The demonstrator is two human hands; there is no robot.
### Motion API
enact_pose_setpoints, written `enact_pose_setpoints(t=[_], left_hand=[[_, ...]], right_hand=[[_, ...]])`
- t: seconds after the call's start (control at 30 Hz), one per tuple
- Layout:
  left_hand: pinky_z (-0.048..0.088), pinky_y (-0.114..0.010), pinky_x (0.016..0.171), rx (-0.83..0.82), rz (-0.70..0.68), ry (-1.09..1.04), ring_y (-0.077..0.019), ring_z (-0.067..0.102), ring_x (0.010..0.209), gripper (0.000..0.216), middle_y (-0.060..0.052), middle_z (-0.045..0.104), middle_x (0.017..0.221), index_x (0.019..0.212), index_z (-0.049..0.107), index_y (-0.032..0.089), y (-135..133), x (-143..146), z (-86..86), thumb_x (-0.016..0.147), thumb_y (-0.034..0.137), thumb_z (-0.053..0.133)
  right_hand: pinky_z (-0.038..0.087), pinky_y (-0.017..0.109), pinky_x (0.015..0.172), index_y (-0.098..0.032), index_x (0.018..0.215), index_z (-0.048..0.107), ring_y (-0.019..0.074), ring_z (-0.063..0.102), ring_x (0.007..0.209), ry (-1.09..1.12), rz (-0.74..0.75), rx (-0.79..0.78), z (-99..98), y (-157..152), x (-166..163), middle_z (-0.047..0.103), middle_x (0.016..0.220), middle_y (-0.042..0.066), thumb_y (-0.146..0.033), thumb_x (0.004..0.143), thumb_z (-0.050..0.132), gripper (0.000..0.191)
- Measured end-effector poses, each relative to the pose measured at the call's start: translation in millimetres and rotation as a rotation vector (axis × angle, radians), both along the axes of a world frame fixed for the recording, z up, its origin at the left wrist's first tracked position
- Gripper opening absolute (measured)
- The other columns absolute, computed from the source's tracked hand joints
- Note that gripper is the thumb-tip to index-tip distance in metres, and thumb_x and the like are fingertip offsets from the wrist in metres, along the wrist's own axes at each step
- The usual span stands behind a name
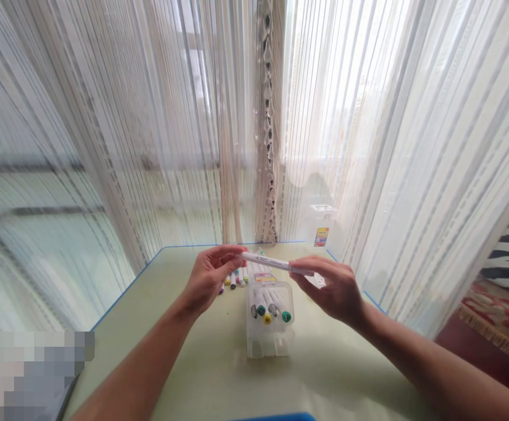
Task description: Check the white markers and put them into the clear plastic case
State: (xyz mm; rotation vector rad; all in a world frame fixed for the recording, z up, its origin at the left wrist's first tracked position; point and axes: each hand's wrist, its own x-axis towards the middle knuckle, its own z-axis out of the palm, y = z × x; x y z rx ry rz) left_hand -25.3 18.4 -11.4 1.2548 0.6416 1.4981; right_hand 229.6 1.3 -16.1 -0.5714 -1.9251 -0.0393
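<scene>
A white marker pen is held nearly level above the table, between my two hands. My left hand pinches its left end with thumb and fingers. Around the greyish right end, my right hand is closed. Just below the pen stands a clear plastic case with several markers in it, their green, yellow and grey ends facing me. Behind my left hand, more loose markers lie on the table, partly hidden by the hand and the case.
The pale green table has a blue edge. A clear plastic box with a coloured label stands at the back right. Striped string curtains hang behind the table, with a bead strand. A patterned cloth is at the right.
</scene>
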Motion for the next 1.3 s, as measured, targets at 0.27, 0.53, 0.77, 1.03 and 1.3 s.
enact_pose_setpoints(t=[0.27, 0.53, 0.77, 1.03, 1.3], left_hand=[[0.055, -0.029, 0.08, 0.034, -0.107, -0.037, -0.017, 0.069, 0.087, 0.032, -0.007, 0.076, 0.103, 0.101, 0.078, 0.022, -5.3, -4.5, 8.0, 0.07, 0.025, 0.085], [0.046, -0.026, 0.057, -0.043, 0.116, -0.054, -0.0143, 0.058, 0.067, 0.024, -0.007, 0.069, 0.081, 0.084, 0.075, 0.014, 9.2, 0.8, -8.4, 0.081, 0.034, 0.063], [0.04, -0.025, 0.049, -0.033, 0.251, -0.015, -0.0148, 0.056, 0.059, 0.023, -0.006, 0.065, 0.069, 0.08, 0.071, 0.013, 2.3, 2.1, -7.8, 0.076, 0.035, 0.064], [0.035, -0.023, 0.043, -0.071, 0.337, 0.071, -0.0125, 0.051, 0.048, 0.021, -0.001, 0.058, 0.055, 0.078, 0.067, 0.015, 25.3, 17.0, -5.0, 0.073, 0.035, 0.065], [0.026, -0.02, 0.038, -0.05, 0.43, 0.061, -0.0087, 0.04, 0.039, 0.019, 0.005, 0.045, 0.045, 0.067, 0.06, 0.017, 18.0, 12.0, -6.8, 0.072, 0.034, 0.065]], right_hand=[[0.064, 0.028, 0.068, -0.028, 0.12, 0.073, 0.0186, 0.077, 0.079, -0.094, 0.031, 0.276, 10.7, -18.4, -0.2, 0.08, 0.096, 0.005, -0.004, 0.085, 0.068, 0.043], [0.063, 0.031, 0.073, -0.03, 0.119, 0.073, 0.0205, 0.076, 0.081, 0.089, -0.171, 0.276, 1.3, -14.0, 0.5, 0.079, 0.094, 0.004, -0.001, 0.078, 0.076, 0.051], [0.065, 0.036, 0.072, -0.027, 0.115, 0.073, 0.0244, 0.075, 0.086, 0.065, -0.141, 0.208, 18.0, -6.8, -3.0, 0.077, 0.101, 0.008, -0.029, 0.083, 0.079, 0.032], [0.064, 0.033, 0.068, -0.024, 0.113, 0.072, 0.022, 0.075, 0.082, 0.137, -0.126, 0.312, 37.7, 12.9, -5.9, 0.077, 0.096, 0.007, -0.024, 0.085, 0.078, 0.029], [0.06, 0.025, 0.063, -0.022, 0.108, 0.072, 0.0158, 0.072, 0.071, 0.214, -0.123, 0.44, 4.8, -16.1, -2.3, 0.075, 0.085, 0.003, -0.001, 0.081, 0.074, 0.035]])
